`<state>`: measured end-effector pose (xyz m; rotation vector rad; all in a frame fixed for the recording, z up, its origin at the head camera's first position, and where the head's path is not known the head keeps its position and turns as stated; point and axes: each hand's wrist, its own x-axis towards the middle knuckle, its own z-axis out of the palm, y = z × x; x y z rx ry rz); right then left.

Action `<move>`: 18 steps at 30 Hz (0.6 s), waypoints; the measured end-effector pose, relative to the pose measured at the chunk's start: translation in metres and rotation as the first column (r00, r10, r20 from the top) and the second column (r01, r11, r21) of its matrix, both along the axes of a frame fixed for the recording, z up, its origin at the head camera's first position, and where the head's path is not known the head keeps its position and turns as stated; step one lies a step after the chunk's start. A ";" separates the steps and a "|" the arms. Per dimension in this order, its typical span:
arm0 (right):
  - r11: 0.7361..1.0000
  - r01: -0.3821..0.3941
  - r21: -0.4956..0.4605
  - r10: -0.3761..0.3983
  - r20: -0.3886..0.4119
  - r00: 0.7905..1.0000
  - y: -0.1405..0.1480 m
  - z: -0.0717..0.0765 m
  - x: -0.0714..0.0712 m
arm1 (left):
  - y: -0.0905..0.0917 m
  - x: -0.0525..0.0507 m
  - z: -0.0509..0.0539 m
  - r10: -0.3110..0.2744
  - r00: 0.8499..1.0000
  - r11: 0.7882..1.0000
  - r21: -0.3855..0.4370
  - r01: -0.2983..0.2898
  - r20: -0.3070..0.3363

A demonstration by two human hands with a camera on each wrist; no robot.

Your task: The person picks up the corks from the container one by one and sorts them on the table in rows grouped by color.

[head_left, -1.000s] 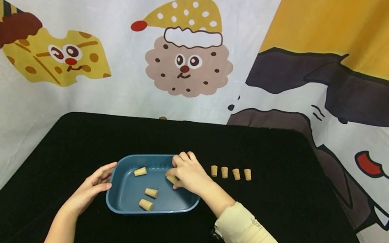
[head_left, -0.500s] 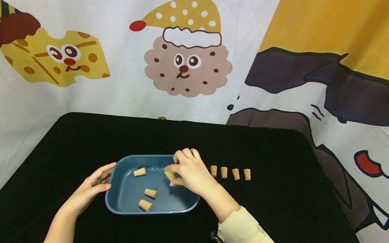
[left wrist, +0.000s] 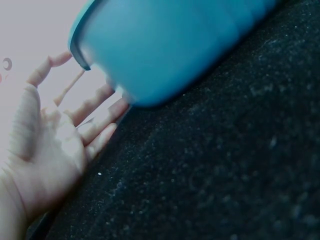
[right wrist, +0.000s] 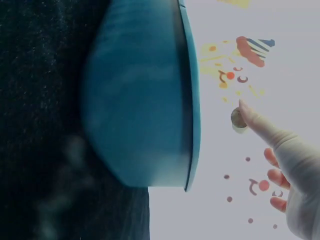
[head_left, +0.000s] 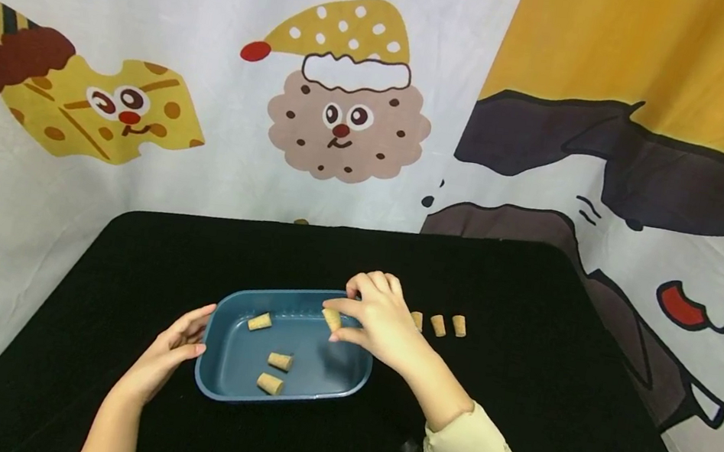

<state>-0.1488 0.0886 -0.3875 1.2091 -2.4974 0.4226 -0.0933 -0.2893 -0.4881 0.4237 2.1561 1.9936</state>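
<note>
A blue rectangular tray [head_left: 317, 393] stands on the black table, with three tapered corks lying in it: one cork [head_left: 260, 321] near the back left, another cork [head_left: 280, 361] in the middle, and a third cork [head_left: 269, 384] at the front. Over the tray's right end, my right hand [head_left: 383, 322] pinches a cork [head_left: 331, 320] between thumb and index finger. The right wrist view shows that held cork [right wrist: 238, 118] above rim level. My left hand [head_left: 167, 349] touches the tray's left end with extended fingers; in the left wrist view its fingertips meet the tray wall [left wrist: 150, 55].
Right of the tray, a row of corks lies on the black tabletop [head_left: 504, 400]; one cork [head_left: 437, 325] and a further cork [head_left: 459, 325] show fully, others are partly or wholly behind my right hand. A printed cloth [head_left: 215, 182] hangs behind the table.
My right hand has lifted the cork off the tray floor and moved right with it, now covering part of the cork row. The left hand and tray have stayed put.
</note>
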 end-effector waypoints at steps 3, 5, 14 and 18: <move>0.999 0.004 -0.045 -0.004 0.006 1.000 0.010 0.000 0.003 | 0.001 0.000 0.000 0.007 1.000 1.000 -0.007 -0.007 0.003; 0.997 0.010 -0.072 -0.010 0.007 1.000 0.017 -0.001 0.004 | 0.001 0.000 0.001 0.011 1.000 1.000 -0.013 -0.011 0.004; 0.978 0.089 -0.190 -0.085 0.025 0.996 0.052 -0.014 0.013 | 0.003 0.000 0.002 0.016 1.000 1.000 -0.024 -0.016 -0.005; 0.967 0.133 -0.217 -0.125 0.050 0.991 0.066 -0.025 0.016 | 0.003 0.001 0.001 0.016 1.000 1.000 -0.020 -0.016 -0.007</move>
